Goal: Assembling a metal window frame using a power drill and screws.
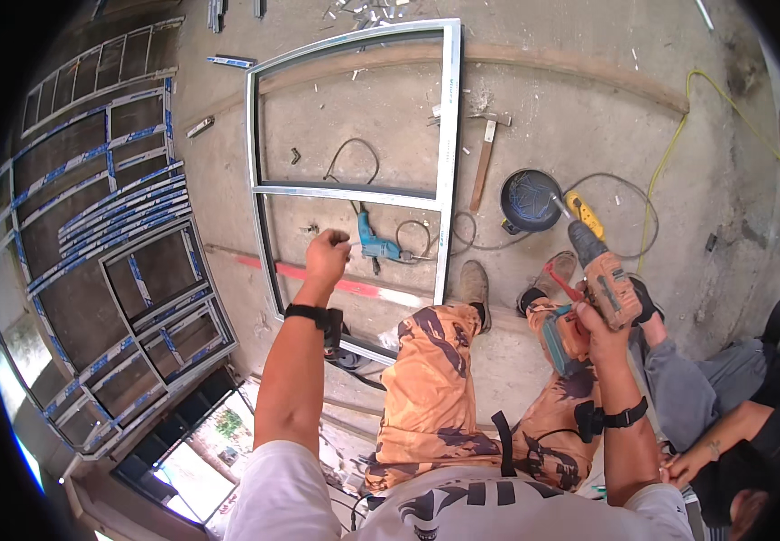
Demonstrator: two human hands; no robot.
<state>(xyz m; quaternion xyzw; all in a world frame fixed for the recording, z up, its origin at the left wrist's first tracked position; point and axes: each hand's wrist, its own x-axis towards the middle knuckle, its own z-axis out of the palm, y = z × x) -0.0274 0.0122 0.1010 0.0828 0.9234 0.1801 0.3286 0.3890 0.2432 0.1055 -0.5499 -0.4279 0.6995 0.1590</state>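
My right hand grips the handle of a cordless drill, orange and teal, its nose pointing up and left toward a black bowl full of small screws. My left hand is closed in a pinch over the lower part of a metal window frame; whatever its fingertips hold is too small to make out. Beside that hand, inside the frame's lower opening, lies a teal corded drill on the floor. The frame has a crossbar and rests on wooden battens.
A hammer lies between the frame and the bowl. Near the bowl are a yellow tool and loose cables. Finished-looking frames with blue film lean at the left. Another person sits close at my right. Metal offcuts litter the far floor.
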